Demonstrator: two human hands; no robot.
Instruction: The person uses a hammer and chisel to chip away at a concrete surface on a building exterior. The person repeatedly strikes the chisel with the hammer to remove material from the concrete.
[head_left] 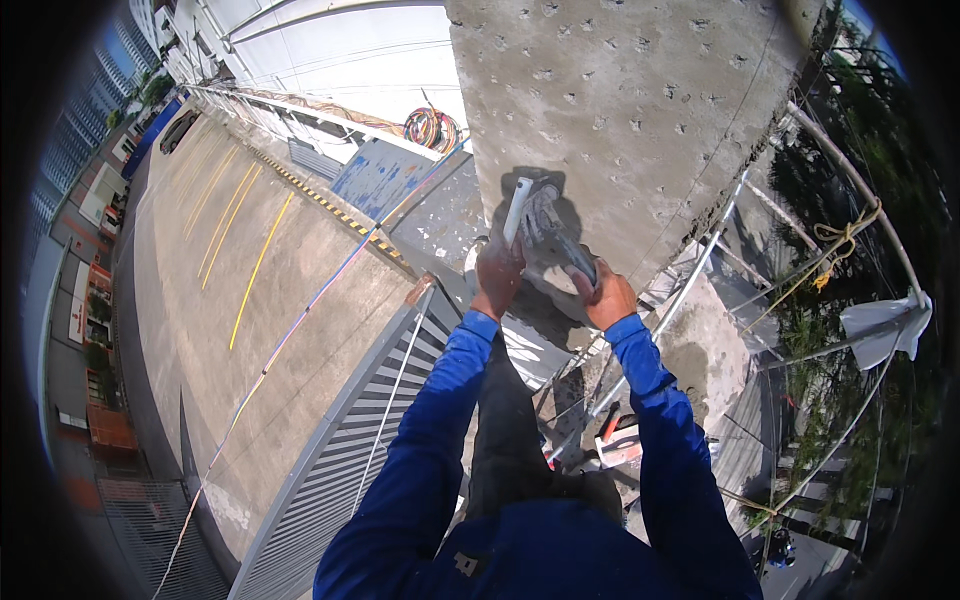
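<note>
Two hands worked close together against a rough concrete wall, high above a paved yard. The left hand was clamped around the lower end of a white tube-like handle, which rose toward twelve o'clock from the fist and leaned slightly to one o'clock. The right hand was closed on the dark rear grip of a grey power tool, whose body ran from that hand up toward eleven o'clock, its head touching the wall just beside the white handle. Both hands stood apart from each other, each on its own end of the tool, with blue sleeves reaching in from six o'clock.

At five o'clock from the right hand, a red-and-white object lay on scaffold boards, too small to identify. Metal scaffold tubes curved away toward three o'clock, one lashed with yellowish rope. At ten o'clock lay the yard with yellow lines, and coiled cables sat at eleven o'clock near a blue panel.
</note>
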